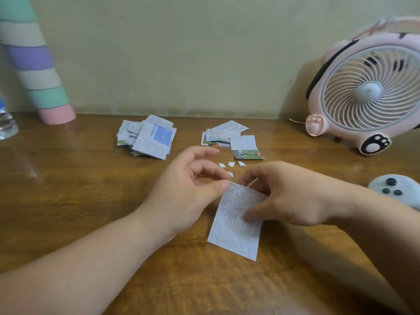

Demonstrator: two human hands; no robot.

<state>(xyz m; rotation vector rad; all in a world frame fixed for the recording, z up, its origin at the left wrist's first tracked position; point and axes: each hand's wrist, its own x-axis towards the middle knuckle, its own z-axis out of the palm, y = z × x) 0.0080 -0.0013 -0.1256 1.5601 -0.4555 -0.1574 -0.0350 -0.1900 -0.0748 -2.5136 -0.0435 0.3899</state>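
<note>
One printed slip (236, 235), text unreadable: left hand (188, 192) pinches top corner, right hand (288, 196) fingers grip side.

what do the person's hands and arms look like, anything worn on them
Two bare hands, the left hand and the right hand, with no gloves, rings or bracelets in view. The left forearm and the right forearm are uncovered as far as the frame shows: no sleeves, no watch. The thumbnails that show look short and unpainted.
</note>
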